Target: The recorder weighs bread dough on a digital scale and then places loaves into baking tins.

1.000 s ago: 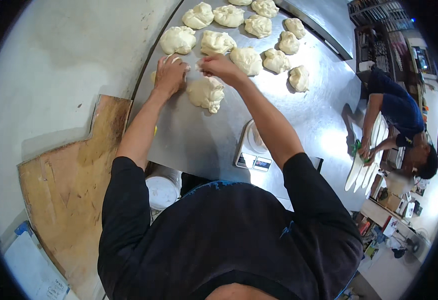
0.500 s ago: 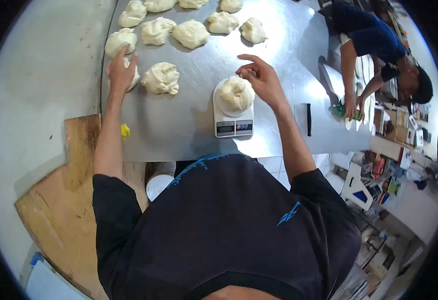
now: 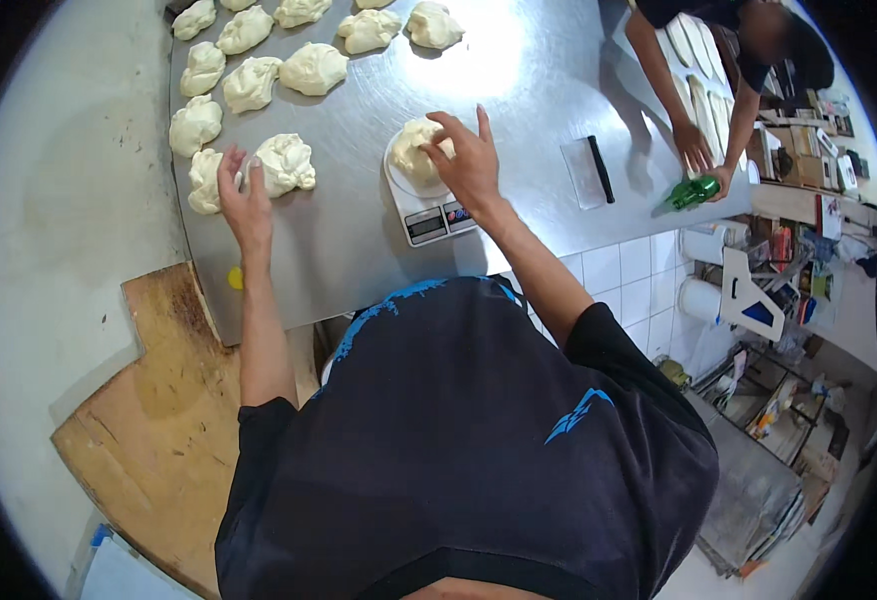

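My left hand (image 3: 246, 208) is open between two lumps of pale dough at the near left of the steel table (image 3: 349, 270). Its fingers are beside the left lump (image 3: 204, 185), and its thumb is close to the right lump (image 3: 287, 165); whether it touches either I cannot tell. A third lump (image 3: 416, 150) rests on a white kitchen scale (image 3: 399, 190). Over that lump's right side my right hand (image 3: 471, 170) hovers, fingers apart, hiding part of the dough and scale display. Nothing shows in its grasp.
Several more dough lumps (image 3: 314, 68) lie in rows at the far left. A black-edged clear scraper (image 3: 589, 172) lies right of the scale. At the right, a co-worker's hands (image 3: 694, 150) are by a green bottle (image 3: 694, 192) and long dough strips (image 3: 699, 110). A wall (image 3: 89, 180) bounds the left.
The view has shifted and turned. My left hand has moved from over the near-left lump to between it and its neighbour. My right hand's pinched fingers have spread, closer over the scale's dough.
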Motion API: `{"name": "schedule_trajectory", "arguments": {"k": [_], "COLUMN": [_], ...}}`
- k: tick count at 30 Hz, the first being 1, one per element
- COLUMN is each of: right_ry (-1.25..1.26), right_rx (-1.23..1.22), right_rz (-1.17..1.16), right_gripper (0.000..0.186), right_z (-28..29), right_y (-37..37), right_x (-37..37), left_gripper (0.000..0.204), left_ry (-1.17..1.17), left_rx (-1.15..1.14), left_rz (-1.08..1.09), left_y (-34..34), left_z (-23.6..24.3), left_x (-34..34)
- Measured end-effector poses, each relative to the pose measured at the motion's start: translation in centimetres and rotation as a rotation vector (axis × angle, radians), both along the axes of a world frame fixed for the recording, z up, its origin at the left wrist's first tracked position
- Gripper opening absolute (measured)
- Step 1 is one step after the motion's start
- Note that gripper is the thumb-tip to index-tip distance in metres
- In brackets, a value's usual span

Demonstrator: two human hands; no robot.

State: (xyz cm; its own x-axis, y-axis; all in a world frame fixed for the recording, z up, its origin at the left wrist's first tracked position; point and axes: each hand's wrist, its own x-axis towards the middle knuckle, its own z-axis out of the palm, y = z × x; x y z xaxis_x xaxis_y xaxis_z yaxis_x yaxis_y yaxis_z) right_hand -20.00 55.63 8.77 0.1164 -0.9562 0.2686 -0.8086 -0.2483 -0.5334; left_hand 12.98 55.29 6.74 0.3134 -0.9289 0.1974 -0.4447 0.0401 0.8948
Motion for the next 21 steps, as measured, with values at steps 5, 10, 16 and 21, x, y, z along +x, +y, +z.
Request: {"name": "schedule_trajectory", "arguments": {"k": [5, 10, 16, 21], "right_ry": [0.012, -0.302, -0.13, 0.055], "right_rx": [-0.22, -0.299, -0.029, -0.102], "right_rz": [-0.036, -0.332, -0.56, -0.595], "right_gripper": [0.027, 0.016, 0.016, 0.017], "right_z": [1.1, -2.0, -9.4, -11.3], "right_y": [0.9, 3.1, 9.2, 11.5], "right_x": [-1.8, -5.9, -10.9, -11.7], "left_gripper": [0.042, 0.038, 0.04, 0.04], "left_ry": [0.088, -0.125, -0.491, -0.512], "left_rx": [0.051, 0.176, -0.078, -0.041], "left_rz": [-0.254, -0.437, -0.495, -0.492], "left_y": [3.1, 8.5, 10.5, 10.6], "left_z": [-1.4, -4.3, -7.8, -7.9], "left_x": [-4.4, -7.9, -8.5, -8.5]}}
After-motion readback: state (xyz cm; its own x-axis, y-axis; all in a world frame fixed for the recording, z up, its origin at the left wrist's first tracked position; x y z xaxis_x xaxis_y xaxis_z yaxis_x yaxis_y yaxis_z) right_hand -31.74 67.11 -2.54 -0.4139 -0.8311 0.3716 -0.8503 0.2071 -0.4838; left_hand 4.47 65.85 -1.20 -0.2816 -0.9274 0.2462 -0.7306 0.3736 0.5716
